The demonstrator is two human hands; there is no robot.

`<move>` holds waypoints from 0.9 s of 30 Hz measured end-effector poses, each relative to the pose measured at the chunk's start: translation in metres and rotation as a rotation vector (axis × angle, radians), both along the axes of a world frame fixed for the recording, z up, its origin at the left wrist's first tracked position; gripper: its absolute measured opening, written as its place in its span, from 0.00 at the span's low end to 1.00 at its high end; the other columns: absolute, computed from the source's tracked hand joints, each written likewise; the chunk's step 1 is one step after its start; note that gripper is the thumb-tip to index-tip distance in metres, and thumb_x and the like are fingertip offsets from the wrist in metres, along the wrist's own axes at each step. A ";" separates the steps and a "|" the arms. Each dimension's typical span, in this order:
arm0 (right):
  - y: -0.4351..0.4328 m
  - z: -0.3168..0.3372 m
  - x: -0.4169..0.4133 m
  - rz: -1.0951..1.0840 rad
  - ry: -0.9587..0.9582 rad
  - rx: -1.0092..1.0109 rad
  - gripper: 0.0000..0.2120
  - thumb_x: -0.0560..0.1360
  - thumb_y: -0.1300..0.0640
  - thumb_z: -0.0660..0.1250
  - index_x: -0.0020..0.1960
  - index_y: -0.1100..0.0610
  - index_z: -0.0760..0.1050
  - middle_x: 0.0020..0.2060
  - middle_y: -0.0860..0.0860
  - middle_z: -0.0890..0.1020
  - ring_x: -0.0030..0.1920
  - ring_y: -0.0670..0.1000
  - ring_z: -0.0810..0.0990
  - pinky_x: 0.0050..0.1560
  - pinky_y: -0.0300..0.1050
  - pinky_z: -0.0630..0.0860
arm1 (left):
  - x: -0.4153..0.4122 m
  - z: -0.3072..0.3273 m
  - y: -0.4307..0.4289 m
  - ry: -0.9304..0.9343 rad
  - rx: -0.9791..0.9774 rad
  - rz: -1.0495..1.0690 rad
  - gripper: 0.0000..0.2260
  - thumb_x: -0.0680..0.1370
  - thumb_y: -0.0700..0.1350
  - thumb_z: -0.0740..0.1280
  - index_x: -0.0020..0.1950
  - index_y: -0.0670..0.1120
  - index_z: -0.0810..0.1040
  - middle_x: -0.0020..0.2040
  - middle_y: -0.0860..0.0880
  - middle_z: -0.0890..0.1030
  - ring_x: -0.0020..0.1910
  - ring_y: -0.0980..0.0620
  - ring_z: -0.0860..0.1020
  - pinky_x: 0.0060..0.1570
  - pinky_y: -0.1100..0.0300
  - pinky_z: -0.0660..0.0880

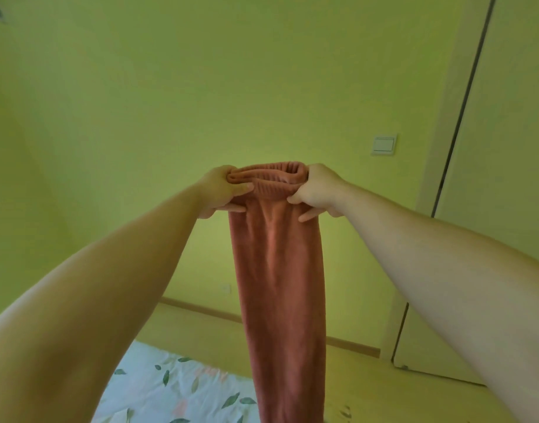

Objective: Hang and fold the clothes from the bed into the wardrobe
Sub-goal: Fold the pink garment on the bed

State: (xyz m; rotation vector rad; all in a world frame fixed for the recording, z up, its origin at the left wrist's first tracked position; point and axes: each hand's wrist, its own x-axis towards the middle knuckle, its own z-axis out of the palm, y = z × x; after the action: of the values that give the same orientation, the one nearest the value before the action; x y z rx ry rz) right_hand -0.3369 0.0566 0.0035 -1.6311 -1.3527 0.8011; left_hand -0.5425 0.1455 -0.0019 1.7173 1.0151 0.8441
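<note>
A pair of rust-pink fleece trousers hangs straight down in front of me, folded lengthwise, its elastic waistband at the top. My left hand grips the left end of the waistband and my right hand grips the right end, both arms stretched out at chest height. The trouser legs run down past the bottom of the view over the bed, which has a white sheet printed with green leaves. The wardrobe stands at the right, its pale doors closed.
A green wall fills the background, with a light switch to the right of my hands and a socket low down. Yellowish floor and a skirting board lie between the bed and the wall.
</note>
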 end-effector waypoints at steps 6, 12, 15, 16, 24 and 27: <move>-0.028 0.012 -0.022 -0.106 -0.158 0.232 0.19 0.72 0.64 0.73 0.60 0.52 0.79 0.53 0.52 0.82 0.48 0.54 0.83 0.37 0.52 0.85 | -0.018 0.015 -0.021 -0.141 0.141 0.008 0.15 0.78 0.38 0.73 0.63 0.41 0.76 0.56 0.43 0.81 0.59 0.45 0.82 0.51 0.50 0.84; -0.102 0.000 -0.085 -0.134 -0.379 0.334 0.18 0.65 0.55 0.74 0.54 0.47 0.81 0.45 0.45 0.84 0.42 0.51 0.84 0.42 0.52 0.84 | -0.089 0.002 -0.087 -0.194 0.142 -0.072 0.12 0.77 0.37 0.73 0.58 0.45 0.78 0.54 0.45 0.82 0.56 0.47 0.83 0.52 0.51 0.83; -0.151 -0.026 -0.130 -0.114 -0.441 0.321 0.19 0.65 0.54 0.76 0.56 0.49 0.78 0.46 0.44 0.83 0.44 0.48 0.82 0.42 0.41 0.79 | -0.138 -0.026 -0.134 -0.207 0.102 -0.108 0.11 0.76 0.35 0.73 0.55 0.47 0.78 0.52 0.45 0.82 0.53 0.49 0.84 0.52 0.52 0.83; -0.168 -0.038 -0.147 -0.094 -0.452 0.305 0.19 0.66 0.54 0.76 0.55 0.51 0.77 0.46 0.44 0.82 0.44 0.47 0.81 0.40 0.38 0.76 | -0.157 -0.040 -0.151 -0.213 0.077 -0.117 0.12 0.76 0.34 0.73 0.55 0.46 0.78 0.52 0.45 0.82 0.53 0.49 0.84 0.52 0.53 0.83; -0.286 -0.207 -0.299 0.226 -0.545 0.001 0.16 0.69 0.54 0.75 0.48 0.56 0.69 0.38 0.46 0.77 0.39 0.51 0.77 0.34 0.45 0.69 | -0.328 -0.213 -0.278 0.162 -0.096 -0.079 0.18 0.68 0.30 0.78 0.53 0.44 0.79 0.47 0.41 0.83 0.46 0.46 0.82 0.50 0.52 0.81; -0.323 -0.293 -0.356 0.333 -0.658 -0.179 0.18 0.71 0.48 0.73 0.48 0.52 0.66 0.44 0.49 0.74 0.45 0.55 0.77 0.38 0.48 0.71 | -0.376 -0.294 -0.331 0.672 0.090 -0.099 0.17 0.68 0.42 0.81 0.51 0.49 0.77 0.43 0.53 0.80 0.42 0.51 0.78 0.40 0.64 0.71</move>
State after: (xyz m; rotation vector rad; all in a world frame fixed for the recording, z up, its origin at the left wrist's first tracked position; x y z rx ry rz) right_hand -0.6931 -0.2665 -0.2898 -1.9316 -2.1034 0.5998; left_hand -0.9186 -0.1852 -0.2963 2.1701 1.3201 0.2372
